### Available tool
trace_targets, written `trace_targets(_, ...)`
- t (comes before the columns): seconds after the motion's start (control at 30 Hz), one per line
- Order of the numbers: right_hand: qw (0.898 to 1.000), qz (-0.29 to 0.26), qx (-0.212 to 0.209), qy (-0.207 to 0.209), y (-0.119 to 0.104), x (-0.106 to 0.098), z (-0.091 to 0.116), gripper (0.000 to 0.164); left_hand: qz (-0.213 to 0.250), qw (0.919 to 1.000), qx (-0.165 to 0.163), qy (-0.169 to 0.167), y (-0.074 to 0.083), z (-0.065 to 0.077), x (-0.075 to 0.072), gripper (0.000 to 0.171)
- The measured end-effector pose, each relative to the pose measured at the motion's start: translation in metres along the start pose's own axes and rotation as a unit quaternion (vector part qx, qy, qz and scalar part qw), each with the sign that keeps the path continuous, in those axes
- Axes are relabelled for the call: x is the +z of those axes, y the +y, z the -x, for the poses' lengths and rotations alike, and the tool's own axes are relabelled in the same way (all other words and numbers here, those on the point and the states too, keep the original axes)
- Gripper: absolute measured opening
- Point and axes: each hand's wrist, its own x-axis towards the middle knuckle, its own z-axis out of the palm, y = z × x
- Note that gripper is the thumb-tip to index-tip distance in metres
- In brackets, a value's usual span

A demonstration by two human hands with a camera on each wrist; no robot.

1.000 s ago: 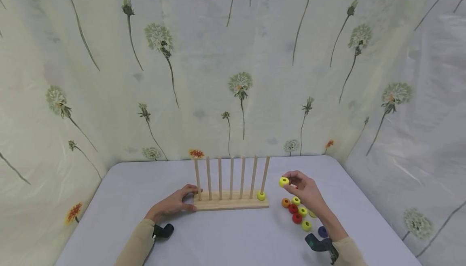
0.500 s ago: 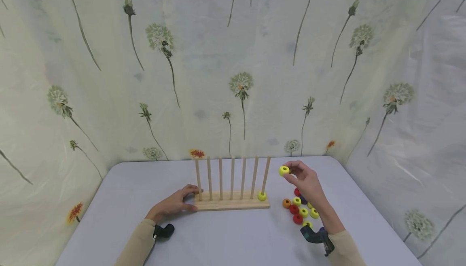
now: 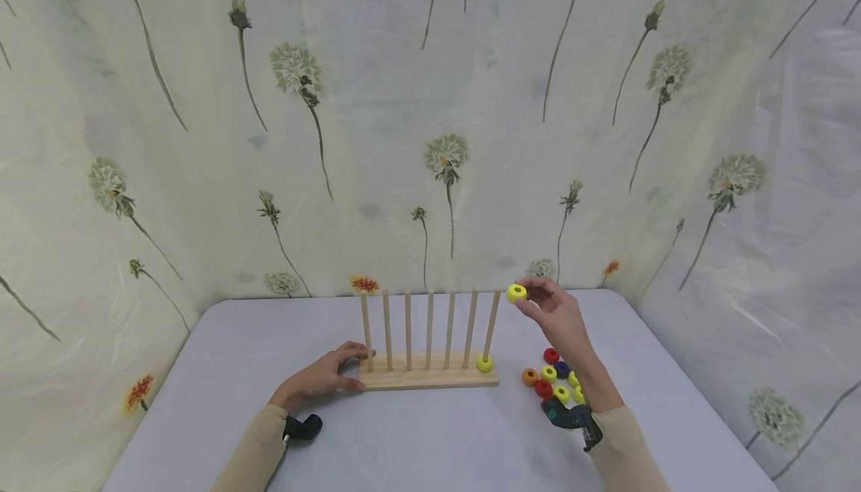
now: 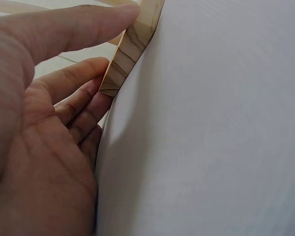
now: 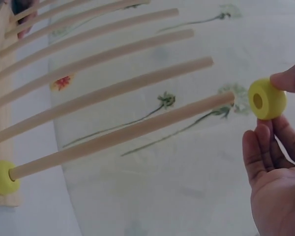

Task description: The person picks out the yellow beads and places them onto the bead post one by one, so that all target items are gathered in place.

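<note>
A wooden peg stand [image 3: 430,380], with a row of several upright pegs, sits on the white table. Its left end is held by my left hand [image 3: 316,376], thumb at the front edge and fingers behind, as the left wrist view also shows. One yellow bead [image 3: 484,363] lies at the foot of the rightmost peg [image 5: 123,137]. Between thumb and fingertips my right hand [image 3: 560,318] pinches another yellow bead [image 3: 516,293], raised close beside that peg's top. In the right wrist view, the hole of this bead [image 5: 270,100] faces the peg tip, with a small gap between.
Loose beads lie right of the stand: an orange bead [image 3: 530,377], red beads [image 3: 551,356], a dark blue bead [image 3: 561,369] and several yellow beads [image 3: 548,374]. The right wrist camera [image 3: 568,416] partly covers them. A flower-patterned curtain [image 3: 377,140] surrounds the table [image 3: 403,447].
My right hand has risen from above the loose beads and moved slightly left with the yellow bead, up to the height of the peg tops. The left hand has stayed put.
</note>
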Motion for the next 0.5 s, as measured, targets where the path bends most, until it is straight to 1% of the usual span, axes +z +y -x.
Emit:
trace_targets(0.17,1.000,-0.017,-0.009,0.002,-0.003,0.004,-0.009,0.038,0.000,1.0000,0.003,-0.002,0.001,0.000,0.000,0.066)
trace_targets(0.33,1.000,-0.019,-0.006,-0.003,-0.001,0.007,-0.014,0.039,0.003,1.0000,-0.005,0.000,0.001,0.000,0.000,0.066)
trace_targets(0.5,1.000,-0.018,0.003,0.001,0.002,0.010,-0.018,0.040,0.006,1.0000,-0.008,0.001,0.000,0.000,0.000,0.066)
